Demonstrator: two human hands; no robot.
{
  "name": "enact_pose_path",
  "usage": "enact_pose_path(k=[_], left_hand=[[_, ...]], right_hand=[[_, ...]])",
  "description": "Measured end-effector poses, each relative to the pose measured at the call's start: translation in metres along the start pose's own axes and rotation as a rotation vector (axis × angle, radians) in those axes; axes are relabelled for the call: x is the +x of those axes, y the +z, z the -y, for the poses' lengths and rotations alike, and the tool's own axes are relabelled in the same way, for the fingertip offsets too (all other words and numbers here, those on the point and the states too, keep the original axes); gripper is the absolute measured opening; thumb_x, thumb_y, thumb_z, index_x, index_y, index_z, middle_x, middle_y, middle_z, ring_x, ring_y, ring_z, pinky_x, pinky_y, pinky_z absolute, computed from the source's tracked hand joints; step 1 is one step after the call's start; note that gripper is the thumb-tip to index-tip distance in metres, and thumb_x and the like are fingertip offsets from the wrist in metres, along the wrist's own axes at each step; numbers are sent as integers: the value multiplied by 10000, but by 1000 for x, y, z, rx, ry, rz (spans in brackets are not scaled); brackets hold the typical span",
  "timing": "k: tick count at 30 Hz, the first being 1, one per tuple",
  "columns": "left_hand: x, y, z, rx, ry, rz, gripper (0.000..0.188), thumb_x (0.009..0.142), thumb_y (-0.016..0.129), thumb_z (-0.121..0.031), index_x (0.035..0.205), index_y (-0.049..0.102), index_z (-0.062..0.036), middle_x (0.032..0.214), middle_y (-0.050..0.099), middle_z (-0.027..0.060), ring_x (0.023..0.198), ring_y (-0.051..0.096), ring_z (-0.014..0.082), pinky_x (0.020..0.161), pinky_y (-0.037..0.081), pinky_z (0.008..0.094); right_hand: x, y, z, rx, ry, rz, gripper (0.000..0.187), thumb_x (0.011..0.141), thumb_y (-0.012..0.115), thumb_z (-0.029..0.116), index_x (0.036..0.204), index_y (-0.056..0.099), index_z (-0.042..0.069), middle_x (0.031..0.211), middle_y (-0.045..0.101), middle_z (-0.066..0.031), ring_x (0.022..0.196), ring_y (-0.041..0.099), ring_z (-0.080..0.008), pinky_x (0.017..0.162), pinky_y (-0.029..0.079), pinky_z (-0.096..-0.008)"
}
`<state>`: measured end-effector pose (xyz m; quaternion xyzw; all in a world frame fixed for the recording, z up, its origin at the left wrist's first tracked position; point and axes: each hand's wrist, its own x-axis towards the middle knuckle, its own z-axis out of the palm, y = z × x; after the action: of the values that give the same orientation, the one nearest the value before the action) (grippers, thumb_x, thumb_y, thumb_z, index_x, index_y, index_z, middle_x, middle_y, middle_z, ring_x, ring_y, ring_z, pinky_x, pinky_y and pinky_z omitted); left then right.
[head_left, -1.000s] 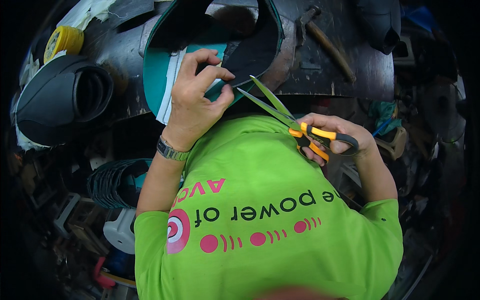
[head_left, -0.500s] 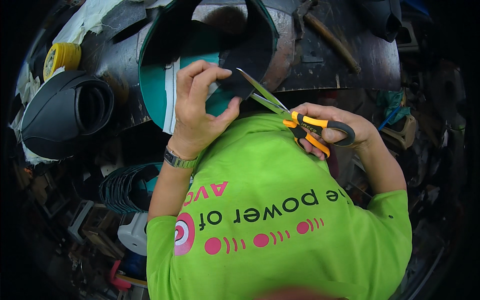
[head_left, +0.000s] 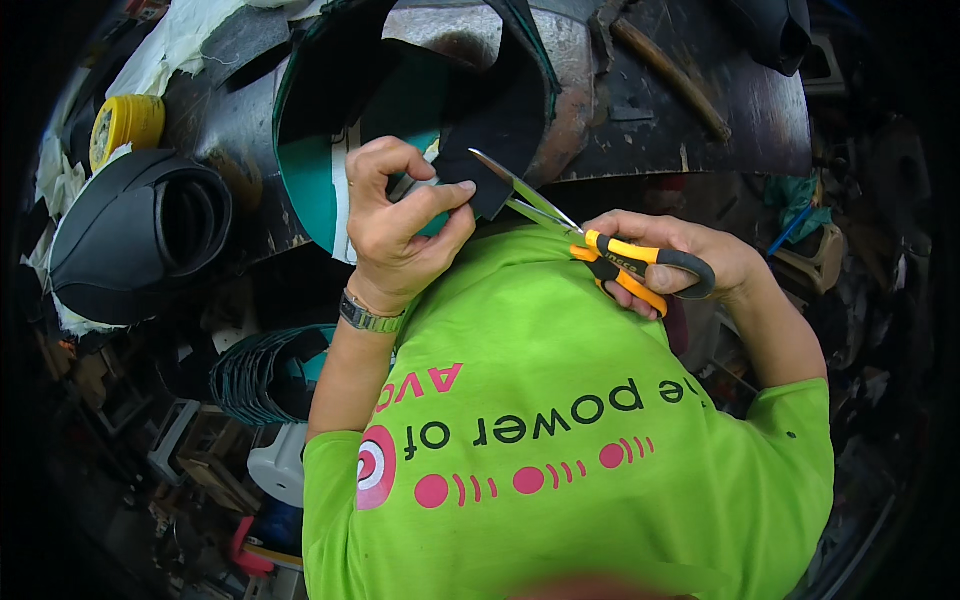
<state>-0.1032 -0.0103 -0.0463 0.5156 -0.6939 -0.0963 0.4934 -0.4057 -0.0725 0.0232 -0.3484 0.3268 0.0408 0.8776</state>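
Observation:
A large curved piece of black and green sheet material (head_left: 300, 190), with a white strip along its left part, stands bent into a loop on the bench edge. At its near black edge, my left hand (head_left: 405, 225) is closed, thumb and forefinger pinched together on the material. My right hand (head_left: 690, 255) grips scissors (head_left: 625, 262) with orange and black handles. Their blades are parted and reach left to the black edge, one blade over it. The lower blade's tip is hidden by the material.
On the dark bench (head_left: 750, 130) lies a wooden-handled tool (head_left: 672, 78). A yellow round container (head_left: 127, 128) and a rolled black piece (head_left: 140, 235) stand at the left. Below them is a stack of curved green and black pieces (head_left: 265, 375) by a grey-white stool (head_left: 280, 465).
My left thumb and forefinger have come together on the material; before, they were spread apart. The scissors remain parted at the black edge, nearly in the same place.

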Motion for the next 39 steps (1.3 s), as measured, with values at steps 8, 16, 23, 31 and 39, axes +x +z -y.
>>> enact_pose_path(k=[8, 16, 23, 31, 39], left_hand=[[-1, 2, 1, -41, -63, -39, 296, 534, 817, 7, 790, 776, -136, 931, 517, 42, 959, 552, 258, 824, 461, 381], [0, 3, 1, -26, 8, -48, 269, 547, 810, -22, 779, 776, -154, 953, 519, 36, 1000, 527, 265, 861, 440, 391], [2, 2, 0, 14, -2, -51, 237, 551, 798, -57, 763, 769, -160, 971, 528, 34, 1025, 515, 269, 893, 419, 404], [0, 2, 1, -24, -21, -87, 216, 550, 779, -52, 743, 757, -146, 963, 536, 34, 1027, 515, 273, 896, 423, 406], [0, 2, 2, 5, 11, -73, 220, 545, 779, -55, 743, 757, -147, 946, 537, 27, 1018, 519, 284, 883, 432, 412]], right_hand=[[-1, 4, 2, 4, -24, 33, 723, 914, 765, 437, 1436, 450, 48, 840, 652, -74, 679, 635, -105, 627, 513, -233], [-4, 7, -2, 116, 29, -26, 980, 753, 852, 548, 1427, 417, -14, 828, 664, -137, 603, 654, -152, 567, 529, -250], [8, 1, 0, 111, -37, 121, 776, 923, 725, 445, 1462, 367, 18, 841, 664, -133, 647, 662, -145, 585, 518, -253], [24, 10, -1, 169, -48, 121, 838, 890, 746, 543, 1444, 398, 18, 814, 650, -137, 623, 661, -157, 543, 531, -268], [15, 16, 8, 138, -125, 54, 702, 943, 726, 415, 1427, 416, 12, 820, 661, -97, 618, 642, -107, 554, 518, -221]])
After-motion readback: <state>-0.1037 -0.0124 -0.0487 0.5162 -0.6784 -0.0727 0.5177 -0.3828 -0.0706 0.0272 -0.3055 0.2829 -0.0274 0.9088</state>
